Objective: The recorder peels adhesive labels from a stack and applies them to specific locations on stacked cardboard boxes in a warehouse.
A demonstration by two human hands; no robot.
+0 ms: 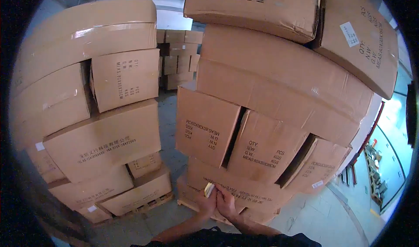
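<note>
In my left hand (207,203) is a small pale yellow-white bundle (209,190) that looks like layered paper or labels; its exact kind is too small to tell. My right hand (225,203) is right beside the left one, fingers bent together near the bundle, and whatever they may pinch is hidden. Both hands are low in front of a tall stack of brown cardboard cartons. A long carton (244,183) is just beyond them, with upright cartons (264,146) resting on it.
Another carton stack (104,138) rises at the left on a wooden pallet (152,204). Between the stacks a grey floor aisle (168,116) leads to more cartons (178,51). Two top cartons (257,9) overhang at upper right. Shelving with small items (374,168) stands far right.
</note>
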